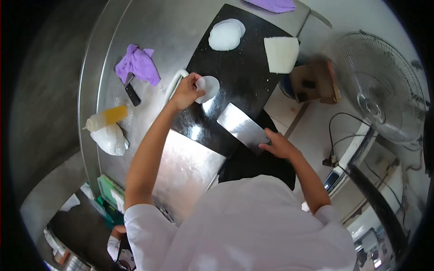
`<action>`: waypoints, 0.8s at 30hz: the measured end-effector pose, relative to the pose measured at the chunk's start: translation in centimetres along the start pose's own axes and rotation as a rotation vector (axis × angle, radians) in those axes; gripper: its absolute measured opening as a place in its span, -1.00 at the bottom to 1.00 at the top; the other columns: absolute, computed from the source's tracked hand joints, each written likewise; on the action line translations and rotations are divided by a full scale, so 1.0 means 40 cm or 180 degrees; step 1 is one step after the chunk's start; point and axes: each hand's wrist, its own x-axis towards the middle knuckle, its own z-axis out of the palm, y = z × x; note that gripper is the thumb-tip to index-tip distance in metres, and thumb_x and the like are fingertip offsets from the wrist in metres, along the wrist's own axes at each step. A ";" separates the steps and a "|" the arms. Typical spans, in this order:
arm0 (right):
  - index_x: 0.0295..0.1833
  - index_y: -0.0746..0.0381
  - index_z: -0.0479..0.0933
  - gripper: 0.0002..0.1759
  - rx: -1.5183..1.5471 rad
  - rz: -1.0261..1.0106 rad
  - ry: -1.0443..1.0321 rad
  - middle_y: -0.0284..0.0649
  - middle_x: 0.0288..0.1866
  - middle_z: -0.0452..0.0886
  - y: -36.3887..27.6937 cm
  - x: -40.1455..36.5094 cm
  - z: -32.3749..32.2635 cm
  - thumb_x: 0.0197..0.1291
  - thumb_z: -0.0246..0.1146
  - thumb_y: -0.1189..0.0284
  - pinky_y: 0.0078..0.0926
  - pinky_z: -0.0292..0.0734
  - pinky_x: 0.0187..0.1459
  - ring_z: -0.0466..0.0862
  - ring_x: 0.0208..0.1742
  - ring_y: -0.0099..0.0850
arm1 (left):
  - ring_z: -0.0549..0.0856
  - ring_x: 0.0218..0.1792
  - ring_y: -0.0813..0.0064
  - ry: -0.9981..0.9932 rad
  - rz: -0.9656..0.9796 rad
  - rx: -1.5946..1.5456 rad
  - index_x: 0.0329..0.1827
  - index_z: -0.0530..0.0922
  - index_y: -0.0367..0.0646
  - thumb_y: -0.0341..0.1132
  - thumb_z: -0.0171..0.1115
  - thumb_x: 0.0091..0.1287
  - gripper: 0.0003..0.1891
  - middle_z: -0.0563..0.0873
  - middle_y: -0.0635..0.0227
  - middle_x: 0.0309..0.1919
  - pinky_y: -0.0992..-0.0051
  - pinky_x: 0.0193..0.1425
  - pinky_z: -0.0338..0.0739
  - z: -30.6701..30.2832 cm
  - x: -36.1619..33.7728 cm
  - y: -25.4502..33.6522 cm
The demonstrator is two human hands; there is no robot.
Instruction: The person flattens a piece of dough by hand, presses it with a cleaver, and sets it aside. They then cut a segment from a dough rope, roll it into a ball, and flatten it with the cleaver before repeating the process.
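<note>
While the left hand (186,92) pinches the near edge of a thin white disc (209,89) between thumb and fingers, the right hand (279,145) is closed on the handle end of a wide cleaver (242,126). Disc and blade are both over the black board (239,67) on the desk (158,27), apart from each other; can't tell if either touches the board. Farther up the board: overlapping white discs (226,36), with a white slab (281,55) at its right edge. White curved bar (173,86) at the board's left edge, just beside the left wrist. Metal sheet (185,162) between board and person. Left on the desk: crumpled purple cloth (139,65) partly over a black-handled knife (132,94), then a squeeze bottle (107,118) with yellow contents, against a white bundle (110,139). Second purple cloth (273,4) at top of view. Off to the right: open cardboard box (315,81), wire-cage fan (379,90). Another person's arm (118,232) shows bottom left
</note>
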 end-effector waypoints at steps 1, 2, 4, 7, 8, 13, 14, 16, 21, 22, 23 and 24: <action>0.15 0.28 0.39 -0.52 0.0002 -0.0055 -0.0172 0.18 0.01 0.69 0.003 0.024 -0.032 0.33 0.41 0.24 0.03 0.58 0.01 0.69 -0.01 0.22 | 0.66 -0.21 0.57 0.0047 -0.0063 -0.0037 0.04 0.52 -0.19 -0.60 0.42 0.11 -0.58 0.68 0.35 -0.14 0.52 -0.07 0.58 0.013 0.004 0.026; 0.15 0.28 0.39 -0.52 0.0026 -0.0092 -0.0149 0.18 0.01 0.69 0.003 0.047 -0.069 0.33 0.41 0.24 0.03 0.58 0.01 0.69 -0.01 0.22 | 0.65 -0.22 0.58 0.0088 -0.0089 -0.0076 0.04 0.52 -0.19 -0.61 0.42 0.10 -0.57 0.68 0.35 -0.14 0.52 -0.06 0.57 0.015 0.025 0.059; 0.19 0.27 0.39 -0.51 -0.0271 -0.0181 -0.0526 0.20 0.04 0.69 -0.006 0.080 -0.154 0.34 0.41 0.24 0.03 0.57 0.06 0.67 0.06 0.21 | 0.64 -0.20 0.60 0.0077 0.0087 -0.0140 0.05 0.52 -0.19 -0.60 0.43 0.10 -0.56 0.66 0.37 -0.14 0.53 -0.04 0.56 0.025 0.084 0.124; 0.19 0.26 0.39 -0.50 -0.0220 -0.0011 -0.0798 0.22 0.04 0.70 -0.033 0.127 -0.228 0.33 0.41 0.24 0.03 0.58 0.08 0.67 0.10 0.22 | 0.63 -0.18 0.59 0.0186 0.0404 -0.0312 0.07 0.54 -0.19 -0.60 0.42 0.10 -0.56 0.64 0.41 -0.17 0.51 -0.01 0.55 0.033 0.181 0.205; 0.19 0.26 0.39 -0.50 -0.0240 -0.0036 -0.0841 0.22 0.04 0.70 -0.032 0.140 -0.245 0.33 0.41 0.24 0.03 0.58 0.08 0.67 0.10 0.22 | 0.62 -0.20 0.58 0.0374 0.0543 -0.0329 0.06 0.54 -0.22 -0.56 0.43 0.10 -0.57 0.65 0.41 -0.19 0.51 -0.02 0.55 0.033 0.217 0.222; 0.19 0.25 0.37 -0.49 -0.0458 -0.0069 -0.0787 0.21 -0.01 0.72 -0.024 0.174 -0.302 0.33 0.40 0.22 0.07 0.59 0.04 0.69 0.06 0.25 | 0.73 -0.01 0.20 0.1229 -0.0497 0.1016 0.12 0.56 -0.22 -0.31 0.52 0.01 -0.44 0.72 0.13 -0.05 0.32 0.14 0.62 -0.016 0.351 0.177; 0.19 0.25 0.37 -0.49 -0.0487 -0.0089 -0.0797 0.21 -0.01 0.72 -0.025 0.178 -0.318 0.33 0.40 0.22 0.07 0.59 0.04 0.69 0.06 0.25 | 0.73 -0.01 0.20 0.1263 -0.0498 0.1003 0.12 0.56 -0.22 -0.31 0.52 0.01 -0.44 0.72 0.13 -0.05 0.32 0.14 0.62 -0.020 0.360 0.167; 0.15 0.24 0.34 -0.50 -0.0234 -0.0011 -0.0983 0.25 0.03 0.69 -0.027 0.184 -0.346 0.34 0.39 0.20 0.08 0.56 0.07 0.65 0.10 0.28 | 0.69 0.15 0.02 0.2106 -0.0588 0.1704 0.13 0.57 -0.22 -0.28 0.50 0.00 -0.42 0.69 -0.02 0.08 0.19 0.25 0.61 -0.015 0.351 0.197; 0.06 0.24 0.32 -0.53 -0.0479 -0.0148 -0.0760 0.25 -0.10 0.69 0.009 0.206 -0.352 0.35 0.39 0.18 0.09 0.56 0.00 0.67 0.00 0.28 | 0.65 0.21 0.00 0.1849 0.0308 0.1191 0.24 0.53 -0.21 -0.50 0.24 0.13 -0.48 0.64 0.02 0.20 0.15 0.31 0.55 -0.039 0.401 0.175; 0.03 0.24 0.32 -0.53 -0.0482 -0.0272 -0.0681 0.24 -0.16 0.70 0.006 0.212 -0.356 0.35 0.39 0.17 0.09 0.56 -0.04 0.69 -0.04 0.27 | 0.64 0.21 0.00 0.1879 0.0757 0.1339 0.25 0.54 -0.20 -0.55 0.19 0.14 -0.48 0.64 0.04 0.19 0.14 0.31 0.54 -0.026 0.417 0.186; 0.03 0.24 0.32 -0.53 -0.0514 -0.0301 -0.0693 0.24 -0.16 0.70 0.002 0.218 -0.362 0.35 0.39 0.17 0.09 0.56 -0.04 0.69 -0.04 0.27 | 0.63 0.21 -0.01 0.1900 0.1202 0.1489 0.25 0.54 -0.20 -0.61 0.14 0.15 -0.48 0.64 0.06 0.18 0.13 0.32 0.53 -0.012 0.433 0.197; 0.03 0.24 0.33 -0.53 -0.0458 -0.0272 -0.0721 0.24 -0.19 0.69 -0.010 0.223 -0.370 0.35 0.39 0.17 0.08 0.56 -0.06 0.69 -0.07 0.26 | 0.63 0.21 -0.01 0.1944 0.1198 0.1487 0.25 0.54 -0.20 -0.61 0.14 0.15 -0.48 0.64 0.06 0.18 0.13 0.32 0.53 0.001 0.443 0.213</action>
